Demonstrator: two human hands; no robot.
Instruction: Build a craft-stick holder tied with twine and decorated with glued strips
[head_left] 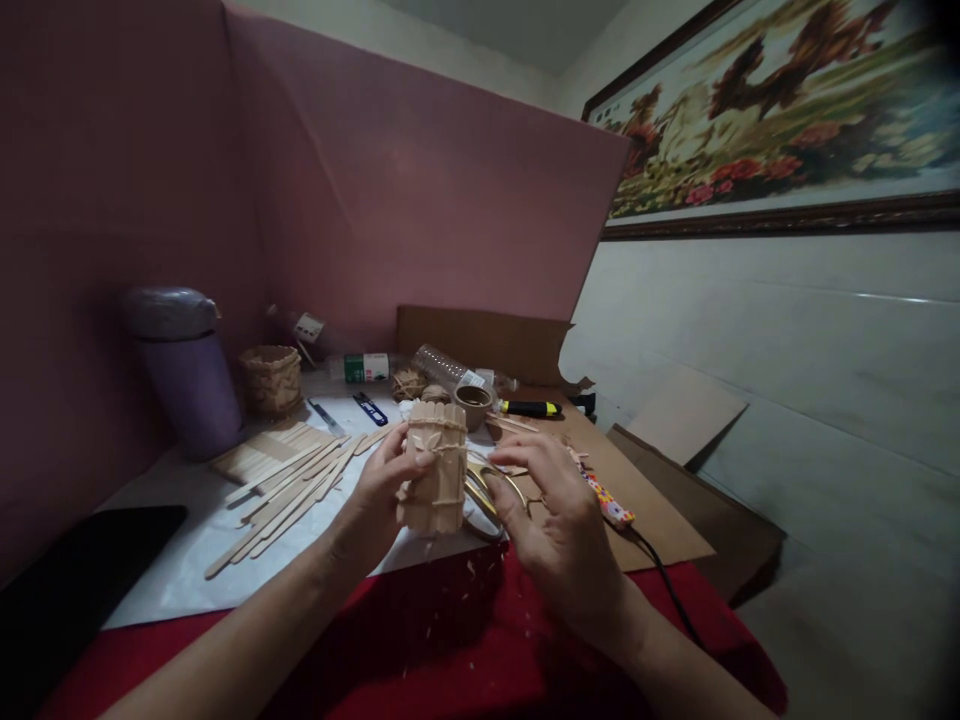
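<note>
My left hand grips a small holder made of wooden craft sticks, held upright above the table's front edge. Bands of twine circle it, and pale leaf-like pieces sit on its front. Just right of the holder, my right hand has thumb and forefinger close together on what looks like a thin strand of twine running from the holder; its tip is hard to make out. Behind and between the hands lie gold-handled scissors, partly hidden. A patterned glue gun with a black cord rests right of my right hand.
Loose craft sticks spread across white paper at left. Behind stand a purple tumbler, a woven basket, a brown cup, plastic bottles, a blue cutter and a yellow-black tool. Cardboard covers the right side.
</note>
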